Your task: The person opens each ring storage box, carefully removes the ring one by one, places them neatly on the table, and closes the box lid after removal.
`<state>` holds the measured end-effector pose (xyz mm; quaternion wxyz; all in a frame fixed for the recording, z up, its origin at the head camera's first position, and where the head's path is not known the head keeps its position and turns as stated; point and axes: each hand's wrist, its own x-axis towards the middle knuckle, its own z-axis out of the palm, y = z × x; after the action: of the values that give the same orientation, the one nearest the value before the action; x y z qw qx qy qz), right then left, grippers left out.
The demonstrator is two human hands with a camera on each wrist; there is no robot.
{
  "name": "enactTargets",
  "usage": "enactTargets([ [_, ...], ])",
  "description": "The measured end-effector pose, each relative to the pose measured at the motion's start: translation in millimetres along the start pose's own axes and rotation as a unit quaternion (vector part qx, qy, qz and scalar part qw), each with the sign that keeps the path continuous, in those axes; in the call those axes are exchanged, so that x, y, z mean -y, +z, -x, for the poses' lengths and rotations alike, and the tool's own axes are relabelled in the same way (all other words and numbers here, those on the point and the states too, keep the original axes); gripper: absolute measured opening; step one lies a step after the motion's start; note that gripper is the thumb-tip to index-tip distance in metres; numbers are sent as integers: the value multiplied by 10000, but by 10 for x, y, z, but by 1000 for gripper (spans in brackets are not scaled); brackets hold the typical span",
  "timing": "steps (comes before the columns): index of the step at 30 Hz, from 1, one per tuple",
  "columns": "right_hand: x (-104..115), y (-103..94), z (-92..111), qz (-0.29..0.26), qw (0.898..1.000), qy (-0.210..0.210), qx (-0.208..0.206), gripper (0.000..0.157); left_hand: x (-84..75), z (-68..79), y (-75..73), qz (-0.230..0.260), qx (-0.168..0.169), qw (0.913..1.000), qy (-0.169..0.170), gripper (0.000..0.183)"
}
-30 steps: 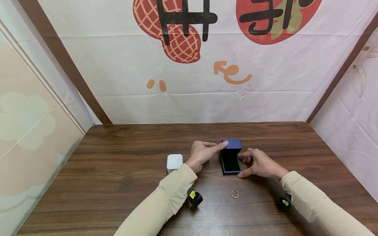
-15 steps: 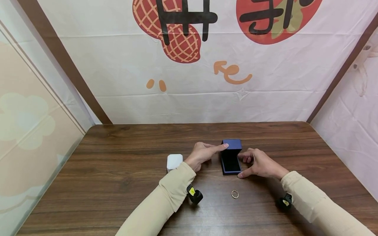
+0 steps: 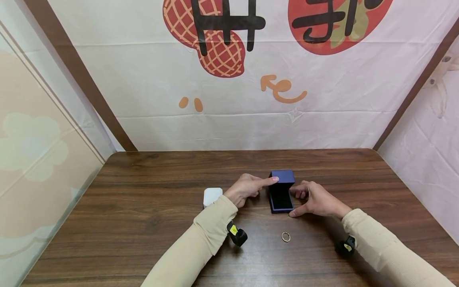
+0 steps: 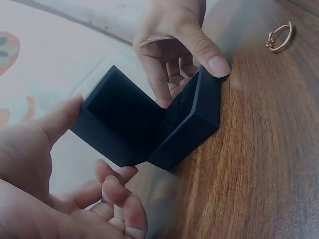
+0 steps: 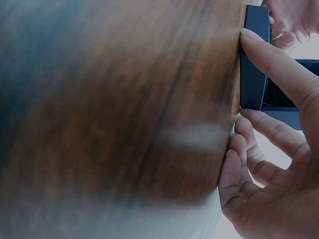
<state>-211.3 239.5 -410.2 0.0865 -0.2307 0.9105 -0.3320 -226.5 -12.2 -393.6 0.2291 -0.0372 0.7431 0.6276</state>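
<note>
A dark blue ring box (image 3: 282, 176) with a black lining sits on the table, its lid raised. My left hand (image 3: 247, 188) holds the lid: the thumb lies on its edge and a fingertip touches its back near the hinge, as the left wrist view shows. From the other side, my right hand (image 3: 315, 199) grips the base (image 5: 254, 64) between thumb and index finger, the other fingers curled loosely beside it. No ring shows inside the box. A thin gold ring (image 3: 285, 236) with a small knot-like detail lies on the wood in front of it.
A small white box (image 3: 212, 196) with rounded corners stands left of the ring box, partly behind the left sleeve. The brown wooden table (image 3: 150, 239) ends at a printed white cloth (image 3: 233, 131) at the back. Black cameras are strapped to both wrists.
My left hand has shifted very slightly to the right, and its fingers have curled in behind the lid. My right hand, the box and the ring look much the same.
</note>
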Motion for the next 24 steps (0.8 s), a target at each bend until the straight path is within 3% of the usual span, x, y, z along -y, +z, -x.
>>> enactTargets([
  [7, 6, 4, 1, -7, 10000, -81, 3, 68, 31, -26, -28, 211, 97, 9997, 103, 48],
  [11, 11, 8, 3, -50, 9999, -128, -39, 58, 44, -25, -39, 224, 194, 9992, 255, 45],
  [16, 9, 8, 4, -35, 9998, -162, -56, 42, 46, -3, -52, 114, 299, 9988, 365, 52],
  [24, 11, 5, 3, -28, 9998, -164, -59, 41, 60, 19, -38, -159, 275, 9978, 584, 52],
])
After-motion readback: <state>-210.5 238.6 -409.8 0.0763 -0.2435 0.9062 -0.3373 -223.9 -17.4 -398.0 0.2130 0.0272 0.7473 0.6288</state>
